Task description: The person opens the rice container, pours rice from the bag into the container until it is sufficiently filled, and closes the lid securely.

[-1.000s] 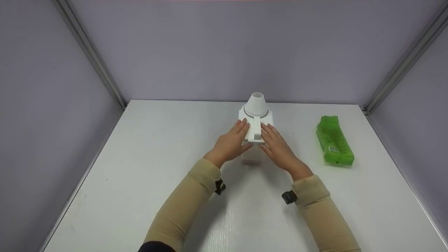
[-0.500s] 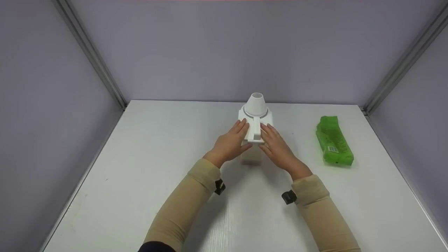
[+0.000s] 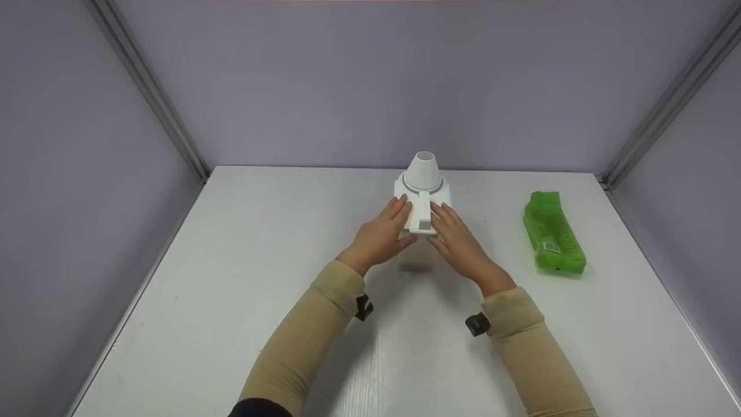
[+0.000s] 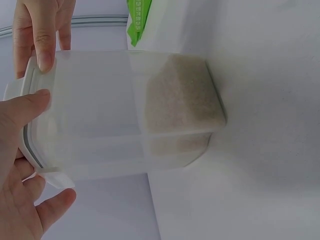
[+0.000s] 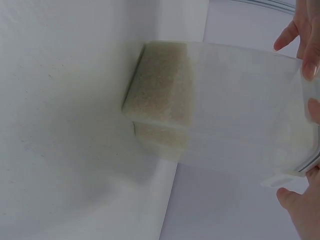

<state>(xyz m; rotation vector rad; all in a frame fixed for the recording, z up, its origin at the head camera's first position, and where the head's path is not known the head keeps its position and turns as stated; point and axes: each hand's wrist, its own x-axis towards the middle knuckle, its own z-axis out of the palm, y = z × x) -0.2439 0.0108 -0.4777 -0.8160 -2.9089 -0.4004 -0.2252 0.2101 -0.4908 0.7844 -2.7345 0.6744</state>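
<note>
Head view: clear container (image 3: 423,223) with white lid and cone spout, centre of frame, standing on white table (image 3: 260,278). Left hand (image 3: 379,237) and right hand (image 3: 460,243) lie flat against its two sides, fingers straight. Green packet (image 3: 553,234) at right, well apart.

Left wrist view: container (image 4: 130,112), pale grains at its bottom; fingers (image 4: 45,37) on its lid edge.

Right wrist view: container (image 5: 225,100), fingertips (image 5: 310,65) at upper right.

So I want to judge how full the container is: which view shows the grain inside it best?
The left wrist view: the clear container is seen side-on, with the grain filling only its bottom part. The right wrist view shows the same layer, slightly less squarely. The head view looks down on the white lid, hiding the grain.
</note>
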